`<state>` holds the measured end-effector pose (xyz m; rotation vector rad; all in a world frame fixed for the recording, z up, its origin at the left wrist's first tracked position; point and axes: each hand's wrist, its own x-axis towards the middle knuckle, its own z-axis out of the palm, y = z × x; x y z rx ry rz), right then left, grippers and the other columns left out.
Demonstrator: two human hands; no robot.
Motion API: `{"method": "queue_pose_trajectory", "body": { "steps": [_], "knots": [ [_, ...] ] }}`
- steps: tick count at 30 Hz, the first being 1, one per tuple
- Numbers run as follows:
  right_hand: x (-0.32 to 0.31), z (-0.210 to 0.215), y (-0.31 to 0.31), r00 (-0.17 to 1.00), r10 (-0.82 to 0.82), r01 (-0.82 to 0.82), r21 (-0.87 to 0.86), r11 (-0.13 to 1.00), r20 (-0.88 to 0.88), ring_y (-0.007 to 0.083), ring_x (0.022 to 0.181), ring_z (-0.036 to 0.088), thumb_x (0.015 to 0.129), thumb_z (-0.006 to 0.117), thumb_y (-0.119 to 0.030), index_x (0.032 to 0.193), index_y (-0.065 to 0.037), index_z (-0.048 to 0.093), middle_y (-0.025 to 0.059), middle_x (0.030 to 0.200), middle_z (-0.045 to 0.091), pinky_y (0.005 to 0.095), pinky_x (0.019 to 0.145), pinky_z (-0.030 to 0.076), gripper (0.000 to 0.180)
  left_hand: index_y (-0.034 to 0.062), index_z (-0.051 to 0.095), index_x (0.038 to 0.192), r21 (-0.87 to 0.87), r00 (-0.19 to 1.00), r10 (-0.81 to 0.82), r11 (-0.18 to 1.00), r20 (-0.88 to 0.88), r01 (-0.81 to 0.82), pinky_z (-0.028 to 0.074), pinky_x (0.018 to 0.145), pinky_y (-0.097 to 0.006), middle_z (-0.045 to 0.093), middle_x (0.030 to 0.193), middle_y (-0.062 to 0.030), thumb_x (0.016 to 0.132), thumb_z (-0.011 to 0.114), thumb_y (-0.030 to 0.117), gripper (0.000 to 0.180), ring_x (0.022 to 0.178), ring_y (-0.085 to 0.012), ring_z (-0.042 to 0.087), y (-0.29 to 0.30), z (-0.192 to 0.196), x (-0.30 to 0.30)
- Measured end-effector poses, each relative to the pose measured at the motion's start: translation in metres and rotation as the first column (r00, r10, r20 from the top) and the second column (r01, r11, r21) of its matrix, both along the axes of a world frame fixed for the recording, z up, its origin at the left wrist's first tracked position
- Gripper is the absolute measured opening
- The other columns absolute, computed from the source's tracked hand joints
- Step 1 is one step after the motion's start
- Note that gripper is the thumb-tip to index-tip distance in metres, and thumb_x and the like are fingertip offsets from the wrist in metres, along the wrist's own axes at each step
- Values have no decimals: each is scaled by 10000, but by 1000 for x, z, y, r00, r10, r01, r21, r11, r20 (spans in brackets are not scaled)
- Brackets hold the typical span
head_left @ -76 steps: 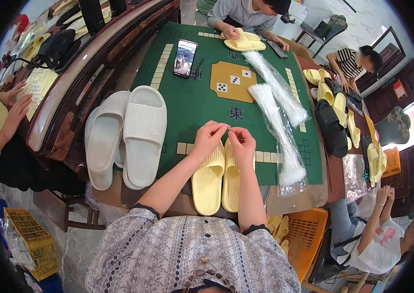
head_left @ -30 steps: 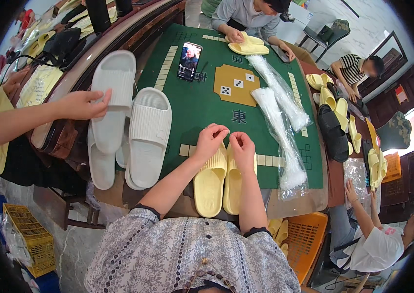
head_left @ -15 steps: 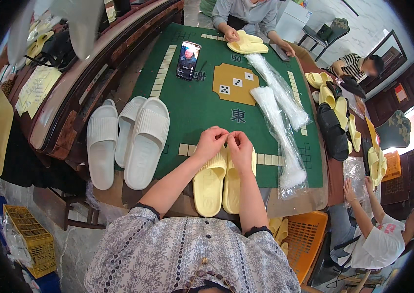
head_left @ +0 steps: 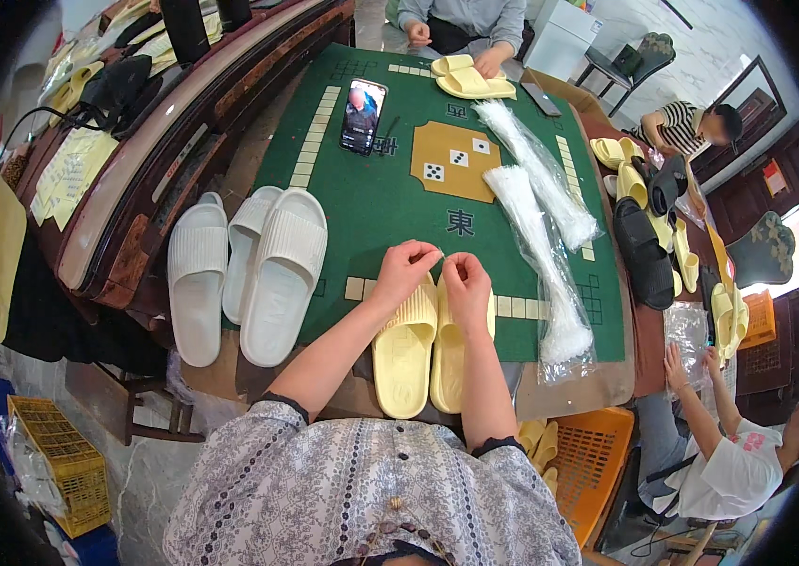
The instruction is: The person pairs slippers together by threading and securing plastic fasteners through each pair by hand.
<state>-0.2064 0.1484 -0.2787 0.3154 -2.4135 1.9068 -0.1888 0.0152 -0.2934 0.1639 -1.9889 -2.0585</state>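
A pair of yellow slides (head_left: pixel 404 363) lies at the table's near edge, toes away from me, directly under my hands. My left hand (head_left: pixel 408 274) is closed in a pinch above the left slide's ribbed strap. Close beside it, my right hand (head_left: pixel 466 288) pinches too, above the right slide. What sits between the fingertips is too thin and small to make out. To the right lie two clear bags of thin white strips (head_left: pixel 560 330). White ribbed slides (head_left: pixel 283 274) rest at the left.
A phone (head_left: pixel 363 116) stands on the green table mat (head_left: pixel 352 203). Across the table, a person's hand (head_left: pixel 492 61) touches other yellow slides (head_left: pixel 475 83). Black slides (head_left: pixel 643 255) line the right side. An orange crate (head_left: pixel 593 462) is below the near right edge.
My fingertips have drawn slightly apart, still pinched. The person opposite has set the yellow slides down and moved one hand off them. A blurred grey shape at upper left is gone.
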Motion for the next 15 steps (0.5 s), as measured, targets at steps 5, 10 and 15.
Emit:
{"method": "queue_pose_trajectory", "body": {
  "steps": [5, 10, 15],
  "knots": [
    [-1, -3, 1, 1000, -9, 9, 37, 999, -2, 20, 633, 465, 890, 598, -98, 866, -2, 597, -45, 725, 555, 186, 565, 393, 99, -3, 688, 906, -33, 998, -38, 999, 51, 40, 419, 621, -219, 634, 761, 24, 862, 660, 131, 144, 695, -41, 519, -1, 1, 0],
    [-1, -4, 1, 999, -11, 13, 57, 998, -32, 72, 590, 508, 860, 631, -133, 859, 0, 614, 20, 703, 597, 246, 551, 431, 134, -4, 687, 913, 27, 996, -86, 996, -1, 86, 422, 626, -218, 631, 759, 23, 862, 661, 135, 151, 697, -47, 518, 0, -5, -1],
    [-2, -5, -1, 1000, -6, 6, -26, 1000, -1, 58, 611, 505, 874, 623, -121, 872, 1, 613, 0, 721, 596, 228, 558, 427, 123, -7, 685, 926, -34, 1000, -17, 999, 19, 17, 428, 624, -224, 643, 778, 15, 864, 661, 146, 167, 703, -50, 524, 1, -2, 1]
  ]
}}
